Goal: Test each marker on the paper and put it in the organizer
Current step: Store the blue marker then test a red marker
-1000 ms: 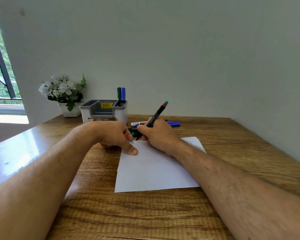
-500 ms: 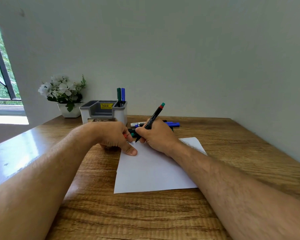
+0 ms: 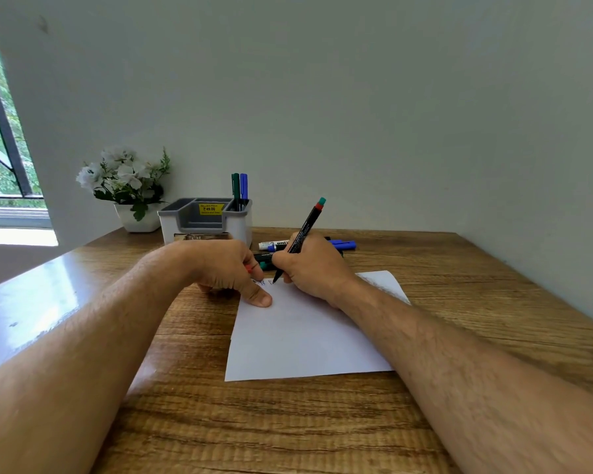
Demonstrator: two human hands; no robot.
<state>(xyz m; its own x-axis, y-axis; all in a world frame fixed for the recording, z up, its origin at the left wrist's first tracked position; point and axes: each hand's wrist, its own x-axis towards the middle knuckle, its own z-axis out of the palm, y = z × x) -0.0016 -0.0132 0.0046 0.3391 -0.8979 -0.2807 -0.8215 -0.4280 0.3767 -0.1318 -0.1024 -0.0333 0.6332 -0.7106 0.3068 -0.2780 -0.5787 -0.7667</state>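
Black marker (image 3: pixel 300 238): held slanted in the right hand (image 3: pixel 314 268), tip down on the upper left part of the paper (image 3: pixel 308 336), just beside some small scribbles; a red and teal end is seen at the top.
Right grip: fingers curled round the lower barrel, pinched as for writing.
Left grip: the left hand (image 3: pixel 225 268) is rested on the paper's upper left corner, thumb pressed flat to the sheet, other fingers curled; something red shows at the fingers, possibly a cap, but this cannot be told for sure.
Organizer (image 3: pixel 206 222): set at the back of the wooden surface (image 3: pixel 288 422), near the wall; a green marker (image 3: pixel 235 189) and a blue marker (image 3: pixel 243 189) are stood upright in its right rear compartment.
Waiting markers (image 3: pixel 308 246): laid flat behind the hands, partly hidden.
Handling: the marker is judged light, stiff and smooth; it is best taken at mid-barrel, away from the wet tip.
Paper: thin and easily shifted, so it is best kept pinned.
Flower pot (image 3: pixel 137 218): stood left of the organizer.
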